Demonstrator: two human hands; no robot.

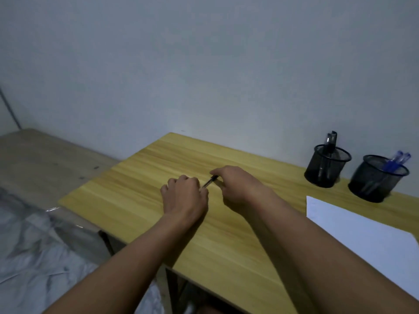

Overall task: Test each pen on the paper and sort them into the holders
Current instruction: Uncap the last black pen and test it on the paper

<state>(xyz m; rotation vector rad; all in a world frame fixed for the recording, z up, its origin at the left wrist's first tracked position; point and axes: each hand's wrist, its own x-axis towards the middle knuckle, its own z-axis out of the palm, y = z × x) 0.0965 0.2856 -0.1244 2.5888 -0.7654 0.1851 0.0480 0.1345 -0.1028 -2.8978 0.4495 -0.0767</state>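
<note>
Fingers of the left hand curled into a loose fist around one end of a slim black-and-clear ballpoint pen; fingers of the right hand pinched on its other, darker end. Pen held between both hands, low over the bare middle of the pale wooden desk; cannot tell whether it touches the top. Grip looks like a cap being pulled off or pushed on, but the fingers hide the cap itself.

Outward: white sheet of paper lies well apart, at the desk's right edge, its visible part unmarked as far as the blur allows. Beyond it, near the wall, two black wire-mesh cylindrical holders stand just beside each other. Left holder has black-capped pens upright in it; right holder has blue-capped pens leaning out.

Judgement on progress: several pens are already sorted by colour, and no loose pens show on the desk. The one in hand looks like the last in view. Left to do: test stroke on paper, then drop into the matching holder, probably the left one.
</note>
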